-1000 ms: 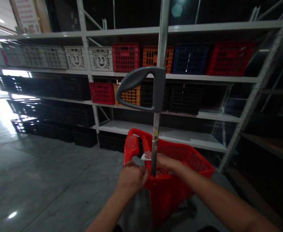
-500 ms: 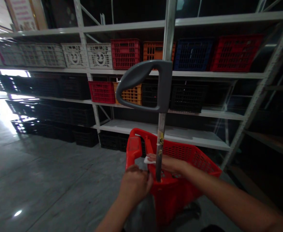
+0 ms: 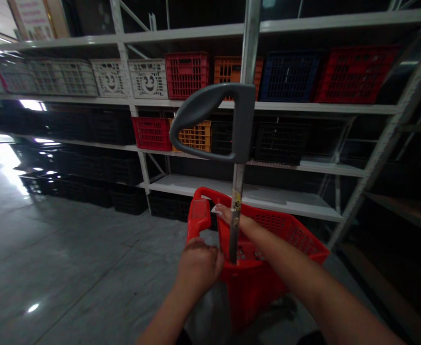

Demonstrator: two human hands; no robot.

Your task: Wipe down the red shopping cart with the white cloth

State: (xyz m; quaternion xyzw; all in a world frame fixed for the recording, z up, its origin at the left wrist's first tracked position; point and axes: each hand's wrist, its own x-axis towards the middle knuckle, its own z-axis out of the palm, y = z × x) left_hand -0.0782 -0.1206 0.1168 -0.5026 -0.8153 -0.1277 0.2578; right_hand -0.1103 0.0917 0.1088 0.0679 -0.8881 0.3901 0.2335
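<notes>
Black crates (image 3: 126, 201) are standing in rows at the foot of the white steel shelving (image 3: 142, 167) on the left, with white smiley-face crates (image 3: 148, 79) sitting higher up. The left hand (image 3: 199, 266) is resting at the red shopping trolley basket (image 3: 296, 235), its fingers curled over something hidden, while the right hand (image 3: 232, 218) is reaching past the rim, fingers stretched and close together, tips at a small white slip (image 3: 215, 209), any grip untellable. A metal pole (image 3: 236, 211) is rising before the right wrist, its grey handle (image 3: 244, 124) partly blocking an orange crate (image 3: 190, 136).
</notes>
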